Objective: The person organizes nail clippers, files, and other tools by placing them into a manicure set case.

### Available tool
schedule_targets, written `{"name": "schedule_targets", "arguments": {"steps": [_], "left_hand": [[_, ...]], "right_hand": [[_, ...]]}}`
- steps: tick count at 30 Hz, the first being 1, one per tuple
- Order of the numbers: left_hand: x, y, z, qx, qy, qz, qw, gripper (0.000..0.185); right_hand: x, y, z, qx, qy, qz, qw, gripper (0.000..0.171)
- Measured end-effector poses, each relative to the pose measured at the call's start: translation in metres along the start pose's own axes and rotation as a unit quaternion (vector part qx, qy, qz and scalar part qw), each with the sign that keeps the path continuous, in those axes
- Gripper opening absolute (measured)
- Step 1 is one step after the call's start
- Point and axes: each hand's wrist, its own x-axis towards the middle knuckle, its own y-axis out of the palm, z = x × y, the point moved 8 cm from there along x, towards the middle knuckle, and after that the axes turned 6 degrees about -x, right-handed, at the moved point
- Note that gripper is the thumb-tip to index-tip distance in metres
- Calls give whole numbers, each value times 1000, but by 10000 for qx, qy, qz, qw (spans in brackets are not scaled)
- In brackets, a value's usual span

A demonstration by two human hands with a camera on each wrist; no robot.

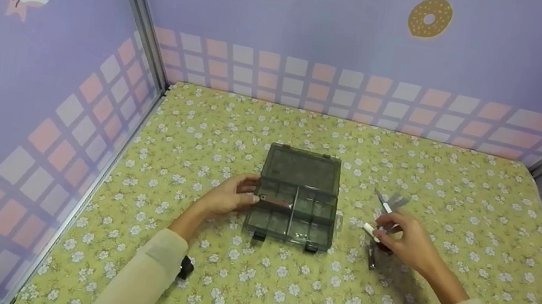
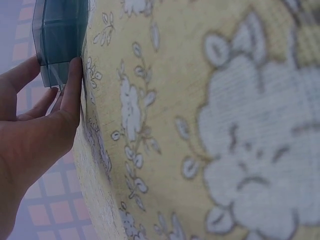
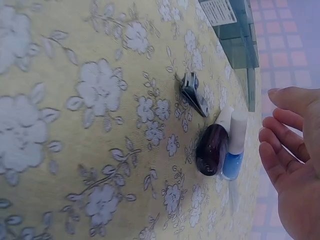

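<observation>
A translucent dark compartment box (image 1: pixel 296 189) lies with its lid folded back on the flowered cloth. My left hand (image 1: pixel 229 195) grips its left side, thumb at the near wall and fingers behind; the left wrist view shows fingers either side of the box corner (image 2: pixel 60 40). One left compartment holds a slim reddish-brown piece (image 1: pixel 276 202). My right hand (image 1: pixel 407 241) hovers, fingers loosely bent and holding nothing, over a dark red nail polish bottle (image 3: pixel 212 150) and a blue one (image 3: pixel 232 165), both white-capped. A metal nail clipper (image 3: pixel 192 95) lies beside them.
Beyond the right fingers lies a slim pointed tool (image 1: pixel 383 203) with a white part, next to a greyish clear piece (image 1: pixel 398 201). Patterned panels (image 1: pixel 292 23) stand along the back and sides of the cloth-covered table (image 1: pixel 208 130).
</observation>
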Motion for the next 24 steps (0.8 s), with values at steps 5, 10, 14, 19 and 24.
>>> {"name": "schedule_targets", "arguments": {"steps": [5, 10, 14, 19, 24], "left_hand": [[-1, -1, 0, 33, -25, -101, 9999, 69], [-2, -2, 1, 92, -4, -114, 9999, 69], [-4, -4, 2, 90, -36, -141, 9999, 69], [-3, -3, 2, 192, 13, -55, 9998, 69], [0, -1, 0, 215, 79, -2, 9997, 68]], "right_hand": [[-13, 0, 8, 90, -128, -33, 9999, 17], [-30, 9, 9, -16, -59, 182, 9998, 15], [-43, 20, 3, -163, 151, 247, 9994, 16], [-52, 35, 2, -341, 276, 6, 9990, 24], [-55, 43, 12, -885, 95, -462, 9950, 25]]}}
